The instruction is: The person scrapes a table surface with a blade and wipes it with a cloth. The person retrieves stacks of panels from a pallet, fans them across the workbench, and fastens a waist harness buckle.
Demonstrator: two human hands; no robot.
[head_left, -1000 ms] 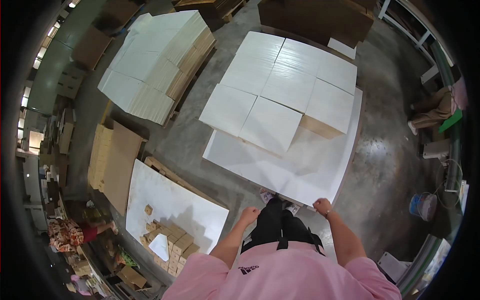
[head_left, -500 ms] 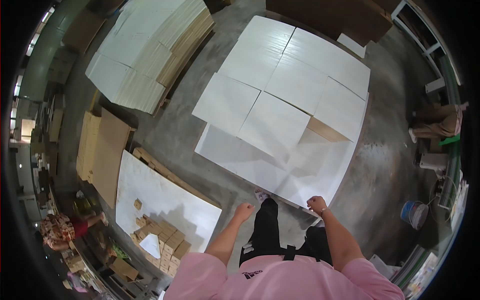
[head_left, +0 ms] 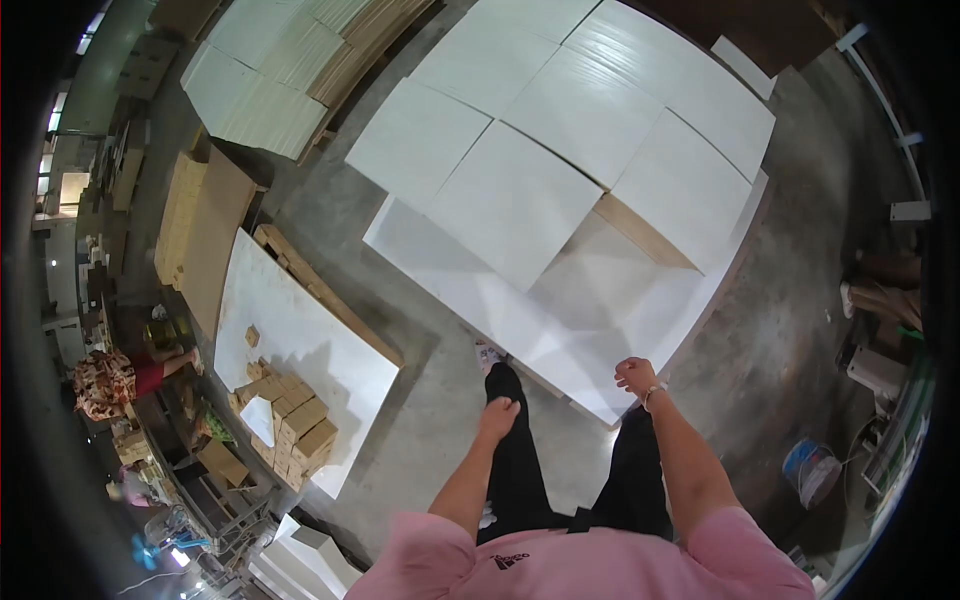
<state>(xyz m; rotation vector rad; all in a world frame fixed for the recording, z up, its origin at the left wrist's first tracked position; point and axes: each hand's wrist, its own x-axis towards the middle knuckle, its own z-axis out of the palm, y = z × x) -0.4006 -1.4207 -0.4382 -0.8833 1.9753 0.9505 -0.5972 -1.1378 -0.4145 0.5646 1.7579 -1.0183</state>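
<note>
My left hand (head_left: 499, 417) hangs over my left thigh, its fingers curled closed, and nothing shows in it. My right hand (head_left: 635, 377) is raised near the front corner of a large white sheet (head_left: 560, 345), its fingers curled; whether something small is between them cannot be made out. Flat white cartons (head_left: 520, 205) lie in rows on that sheet, away from both hands. A brown cardboard edge (head_left: 650, 232) shows beside the carton nearest the sheet's exposed part.
Small brown boxes (head_left: 290, 415) are piled on a white board (head_left: 330, 370) at left. Stacked white panels (head_left: 265, 75) stand at upper left. A bucket (head_left: 810, 470) is on the floor at right. One person (head_left: 105, 385) is at far left, another (head_left: 885, 290) at far right.
The cartons and sheet appear larger and closer as the view has moved forward. My legs have changed position in a step. My left hand is now over the thigh.
</note>
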